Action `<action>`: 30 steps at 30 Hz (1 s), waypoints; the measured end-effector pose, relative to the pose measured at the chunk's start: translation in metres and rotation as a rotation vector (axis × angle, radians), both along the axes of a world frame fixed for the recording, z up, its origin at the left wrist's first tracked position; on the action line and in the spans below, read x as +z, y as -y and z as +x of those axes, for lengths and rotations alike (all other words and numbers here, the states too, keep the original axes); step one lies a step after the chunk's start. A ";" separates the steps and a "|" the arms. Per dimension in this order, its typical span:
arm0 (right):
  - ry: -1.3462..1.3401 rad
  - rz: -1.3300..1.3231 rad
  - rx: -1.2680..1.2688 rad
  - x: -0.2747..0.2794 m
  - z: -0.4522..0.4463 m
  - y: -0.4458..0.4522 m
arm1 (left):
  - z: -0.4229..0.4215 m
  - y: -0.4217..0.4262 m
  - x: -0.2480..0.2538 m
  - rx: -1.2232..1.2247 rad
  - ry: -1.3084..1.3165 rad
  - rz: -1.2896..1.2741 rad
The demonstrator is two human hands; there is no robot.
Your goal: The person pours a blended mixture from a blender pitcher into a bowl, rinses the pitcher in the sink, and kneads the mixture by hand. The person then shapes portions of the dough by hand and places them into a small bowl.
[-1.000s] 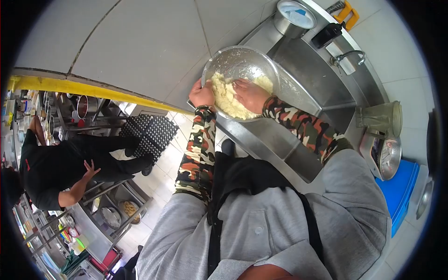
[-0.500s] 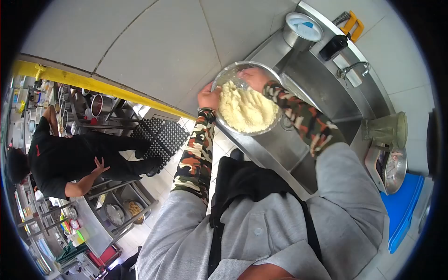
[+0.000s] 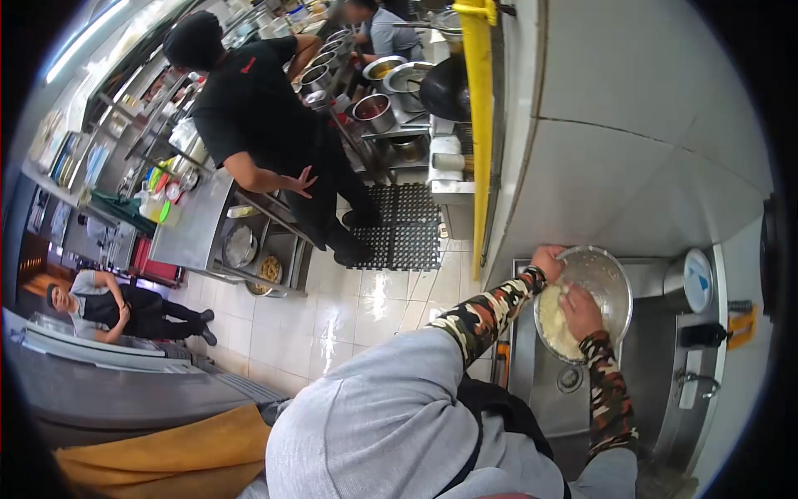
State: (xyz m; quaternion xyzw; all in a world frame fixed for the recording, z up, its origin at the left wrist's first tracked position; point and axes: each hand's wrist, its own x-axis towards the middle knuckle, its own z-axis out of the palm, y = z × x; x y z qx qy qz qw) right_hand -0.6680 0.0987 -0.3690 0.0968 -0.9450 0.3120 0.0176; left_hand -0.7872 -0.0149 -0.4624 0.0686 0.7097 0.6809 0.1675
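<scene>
"Bowl (image 3: 613,287) of pale, crumbly mixture (image 3: 554,329) is between three and four o'clock in the view, over the sink (image 3: 519,364). How are the hands?"

"The person's left hand (image 3: 548,262) is closed on the rim, at about eleven o'clock of the bowl. The right hand (image 3: 581,313) is inside, against the mixture. Its fingertips are partly hidden, so one cannot tell how far it is open, or if it has hold of some."

"What could go wrong?"

"Probably the bowl could turn or tip, if the right hand pushes strongly while the left grip is loose. What supports the bowl cannot be seen. Mixture could then spill at six o'clock, near the drain (image 3: 569,380)."

"And compared with the earlier frame?"

"The view is turned; there the bowl was near twelve o'clock. The right hand was at its far wall, and now it is nearer the middle. The left hand remains on the rim. A standing co-worker (image 3: 137,309) now appears between eight and nine o'clock."
</scene>
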 end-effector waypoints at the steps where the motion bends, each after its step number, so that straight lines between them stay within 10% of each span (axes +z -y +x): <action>1: -0.005 -0.004 0.017 -0.006 0.003 0.003 | 0.001 0.000 0.006 0.017 -0.005 -0.004; 13: 0.067 0.514 -0.013 -0.053 0.011 0.003 | 0.001 -0.003 0.022 -0.071 -0.162 -0.050; 21: 0.323 0.257 0.053 -0.034 -0.013 -0.020 | -0.003 0.020 0.017 -0.038 -0.215 -0.101; 27: 0.105 -0.270 -0.432 -0.055 -0.040 -0.027 | -0.003 0.019 0.022 -0.059 -0.129 -0.042; 30: 0.138 0.096 -0.198 -0.057 -0.043 0.001 | -0.003 0.022 0.028 -0.040 -0.163 -0.089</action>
